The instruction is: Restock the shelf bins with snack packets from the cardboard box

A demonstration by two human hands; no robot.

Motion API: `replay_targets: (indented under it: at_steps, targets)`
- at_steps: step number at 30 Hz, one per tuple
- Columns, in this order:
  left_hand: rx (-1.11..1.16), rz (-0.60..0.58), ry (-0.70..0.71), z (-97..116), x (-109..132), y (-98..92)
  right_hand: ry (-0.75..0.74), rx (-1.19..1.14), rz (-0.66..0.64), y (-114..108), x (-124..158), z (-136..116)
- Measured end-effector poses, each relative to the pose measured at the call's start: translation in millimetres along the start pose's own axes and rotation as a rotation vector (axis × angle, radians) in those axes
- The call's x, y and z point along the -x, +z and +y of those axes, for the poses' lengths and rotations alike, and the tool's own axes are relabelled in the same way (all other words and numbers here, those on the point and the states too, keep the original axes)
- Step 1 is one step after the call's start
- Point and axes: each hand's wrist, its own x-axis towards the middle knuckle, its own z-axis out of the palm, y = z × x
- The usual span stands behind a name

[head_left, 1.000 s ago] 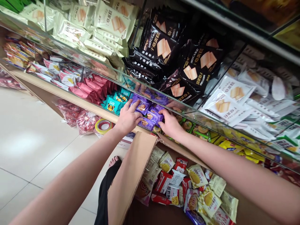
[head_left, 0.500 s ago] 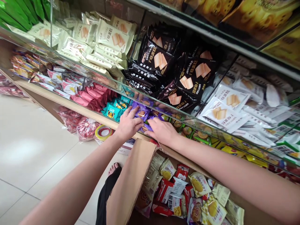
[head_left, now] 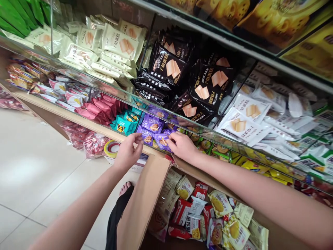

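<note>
- Head view: purple cookie packets (head_left: 152, 124) lie on the lower shelf (head_left: 78, 119), beside teal packets (head_left: 123, 125).
- Left hand (head_left: 130, 149) is near, fingers parted, empty.
- Right hand (head_left: 183, 147) touches one; cannot tell if its fingers grip.
- Glass panel (head_left: 203, 127) overhangs; cardboard box (head_left: 142, 198) stands below.

Bare left forearm (head_left: 85, 196) and right forearm (head_left: 249, 182) stretch forward toward the shelf's front edge (head_left: 78, 120), the left hand (head_left: 130, 148) hovering there loosely curled, thumb apart from the fingers, the right hand (head_left: 182, 147) turned palm-down, its fingers bent inward.
</note>
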Motion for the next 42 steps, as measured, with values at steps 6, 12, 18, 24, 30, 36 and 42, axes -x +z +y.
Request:
replay_targets:
  at_steps: [6,12,18,24,30,36,42]
  targets:
    - [0.119,-0.181,-0.025,17,-9,20.3,0.105,-0.484,-0.055,15,1,6]
    - [0.235,-0.238,-0.117,26,-19,31.3,-0.014,-0.139,-0.073,0,0,14]
    - [0.312,-0.403,-0.111,29,-27,41.4,-0.11,-0.055,-0.058,4,-2,22]
    - [0.241,-0.473,-0.071,30,-35,28.0,-0.176,-0.005,-0.096,7,-4,27]
    - [0.012,-0.324,-0.003,29,-42,-8.5,-0.001,0.217,-0.118,3,-4,22]
    - [-0.159,-0.414,0.247,34,-48,-12.3,0.053,0.414,-0.244,1,-6,13]
    - [-0.189,-0.494,0.394,42,-52,2.6,0.078,0.353,-0.282,-3,-12,8]
